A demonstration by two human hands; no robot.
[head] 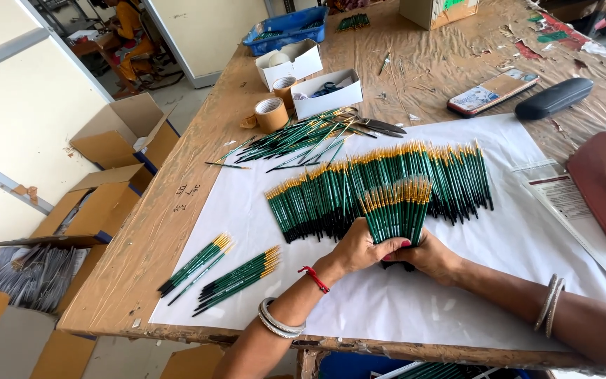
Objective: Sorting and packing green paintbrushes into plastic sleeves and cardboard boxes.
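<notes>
Bare white sheet before the hands; brush row blocks beyond

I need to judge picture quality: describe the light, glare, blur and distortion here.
Head view: even, soft daylight, faint shadows under both hands; mild glare on the white paper; the fanned brushes are sharp; wide-angle lens bends the table edge; far background slightly soft.
</notes>
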